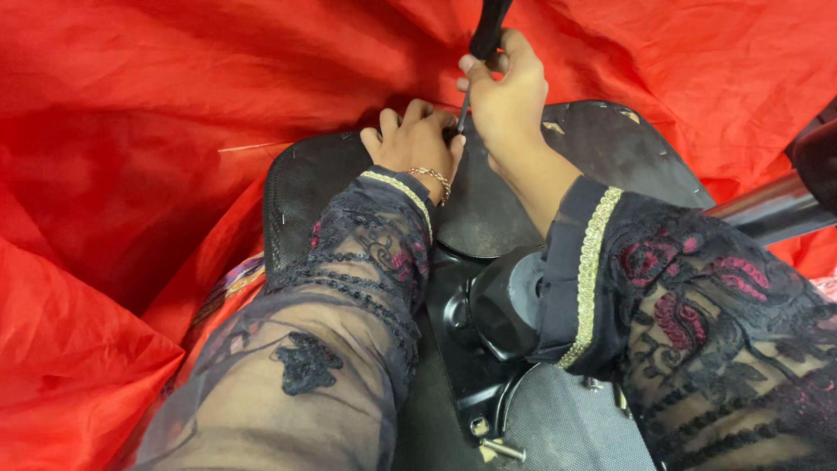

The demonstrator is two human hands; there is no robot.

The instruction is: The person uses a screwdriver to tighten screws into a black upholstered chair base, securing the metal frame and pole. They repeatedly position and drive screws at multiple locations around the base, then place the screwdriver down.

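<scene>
A big red cloth [131,174] is lying all around, soft and floppy, and it is looking light and easy to bunch up. On it an upside-down black chair seat [506,201] is lying flat; it is looking hard, stiff and quite heavy, so its thick rim is seeming the best place to hold it. A shiny metal pole [767,208] is sticking out at the right edge. The right hand [507,96] is wrapping its fingers tight around the black handle of a screwdriver [484,48], which is standing nearly upright with its thin tip down on the seat's far edge. The tool is looking light and stiff. The left hand [414,139] is curling in a fist right beside the tip, pressing on the seat. A small bolt [504,450] is lying loose near the bottom.
</scene>
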